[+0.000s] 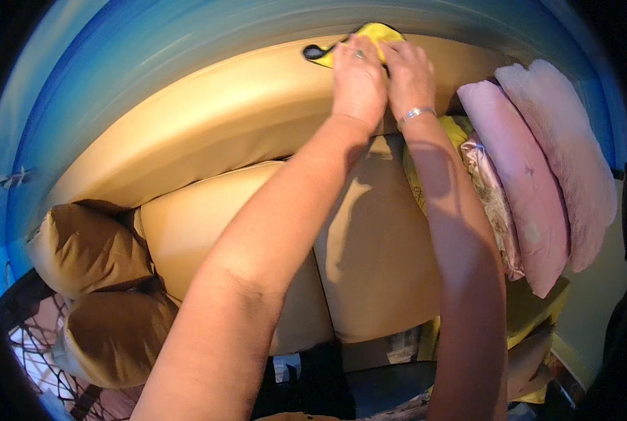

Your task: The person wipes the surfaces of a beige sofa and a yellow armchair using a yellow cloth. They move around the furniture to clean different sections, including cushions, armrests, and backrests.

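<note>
Both hands rest side by side on a yellow cloth (375, 32) with black edging, at the top of the tan sofa backrest (229, 100). My left hand (360, 79), with a ring on one finger, presses on the cloth's middle. Beside it my right hand (411, 71), below which a silver-coloured bracelet circles the wrist, touches the cloth's right part. A dark-rimmed loop or corner of the cloth sticks out to the left. The fingertips are partly blurred, so whether they grip the fabric does not show.
Below lie tan seat cushions (382, 252). Brown cushions (95, 250) sit at the left end. On the right stand a shiny patterned cushion (495, 210), a pink cushion (529, 194) and a fluffy pink one (571, 158). A blue wall (150, 47) curves behind the sofa.
</note>
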